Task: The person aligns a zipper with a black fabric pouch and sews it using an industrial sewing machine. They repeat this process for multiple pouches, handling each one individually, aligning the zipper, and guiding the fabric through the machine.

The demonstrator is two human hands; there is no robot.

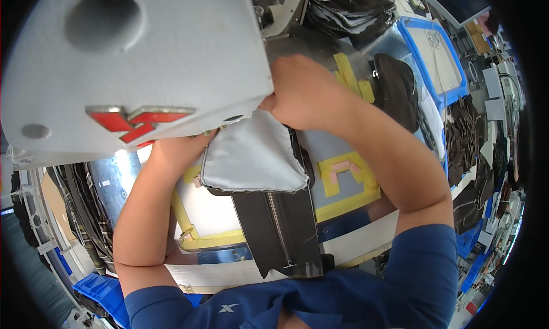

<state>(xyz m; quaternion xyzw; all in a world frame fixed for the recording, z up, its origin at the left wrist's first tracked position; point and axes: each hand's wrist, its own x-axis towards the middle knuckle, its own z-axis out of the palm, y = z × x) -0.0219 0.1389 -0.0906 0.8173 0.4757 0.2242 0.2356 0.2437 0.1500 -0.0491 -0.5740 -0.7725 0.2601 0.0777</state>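
A dark fabric piece with a zipper (283, 229) lies on the sewing table, with a grey lining panel (251, 157) folded over its upper part. My right hand (303, 94) presses on the top edge of the grey lining, right under the white sewing machine head (131, 60). My left hand (180, 149) reaches under the machine head at the lining's left edge; its fingers are hidden by the machine. The needle area is out of sight.
The metal table plate (343, 151) carries yellow tape guide marks (349, 180). A stack of dark fabric pieces (349, 8) lies behind the machine. More dark pieces (400, 88) and a blue tray (440, 60) sit at the right; blue bins (103, 292) stand lower left.
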